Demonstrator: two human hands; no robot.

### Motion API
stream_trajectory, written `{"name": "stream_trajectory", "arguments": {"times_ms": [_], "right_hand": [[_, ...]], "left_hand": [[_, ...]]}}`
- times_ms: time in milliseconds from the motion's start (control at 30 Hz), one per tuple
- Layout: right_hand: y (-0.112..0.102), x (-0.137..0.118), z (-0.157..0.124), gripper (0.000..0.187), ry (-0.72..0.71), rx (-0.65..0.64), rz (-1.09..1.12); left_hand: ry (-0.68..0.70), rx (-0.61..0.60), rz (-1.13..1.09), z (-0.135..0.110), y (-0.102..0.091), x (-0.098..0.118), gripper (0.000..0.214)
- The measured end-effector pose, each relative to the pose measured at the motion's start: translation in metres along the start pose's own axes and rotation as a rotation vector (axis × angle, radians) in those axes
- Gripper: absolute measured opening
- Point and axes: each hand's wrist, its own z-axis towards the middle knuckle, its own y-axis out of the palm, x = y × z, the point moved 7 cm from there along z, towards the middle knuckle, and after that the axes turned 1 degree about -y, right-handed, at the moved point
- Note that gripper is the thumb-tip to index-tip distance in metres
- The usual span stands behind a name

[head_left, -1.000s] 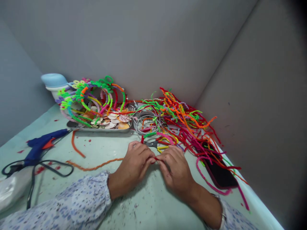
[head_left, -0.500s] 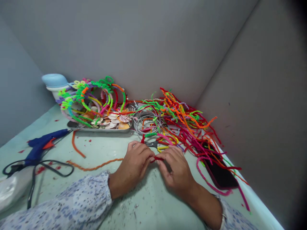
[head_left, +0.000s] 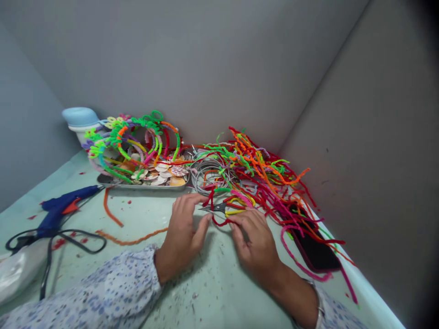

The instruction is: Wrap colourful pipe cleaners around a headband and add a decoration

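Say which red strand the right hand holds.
The red strand curving between the left hand and the right hand, which pinches it; others lie beyond, mostly in the pile.

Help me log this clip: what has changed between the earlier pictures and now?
The left hand has opened and drawn slightly left; whether it still touches the red strand is unclear. More of that strand shows, curving between the hands. The right hand still pinches it; glue gun, phone and shell tray stayed put.
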Motion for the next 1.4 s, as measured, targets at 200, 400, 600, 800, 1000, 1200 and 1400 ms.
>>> {"name": "stream_trajectory", "arguments": {"times_ms": [200,400,600,800,1000,1200,1400], "right_hand": [[-0.011,0.005,-0.001,0.017,0.061,0.127,0.015],[-0.012,0.006,0.000,0.016,0.071,0.137,0.013],[-0.013,0.008,-0.001,0.015,0.094,0.153,-0.005],[-0.016,0.011,-0.003,0.013,0.121,0.186,-0.005],[-0.011,0.006,-0.001,0.013,0.079,0.110,0.081],[-0.003,-0.001,0.000,0.013,0.025,0.023,0.131],[0.001,-0.002,-0.001,0.012,0.019,-0.015,0.099]], "left_hand": [[-0.125,-0.115,-0.103,0.000,0.012,-0.013,0.019],[0.007,-0.261,-0.009,-0.004,0.022,0.001,0.023],[0.047,-0.243,0.037,-0.006,0.017,0.014,0.010],[0.100,-0.264,-0.122,-0.007,0.015,0.019,0.014],[0.019,-0.230,-0.173,-0.006,0.015,0.011,0.017],[-0.093,-0.327,-0.254,-0.008,0.023,0.008,0.016],[-0.312,-0.321,-0.403,-0.011,0.031,-0.007,0.012]]}}
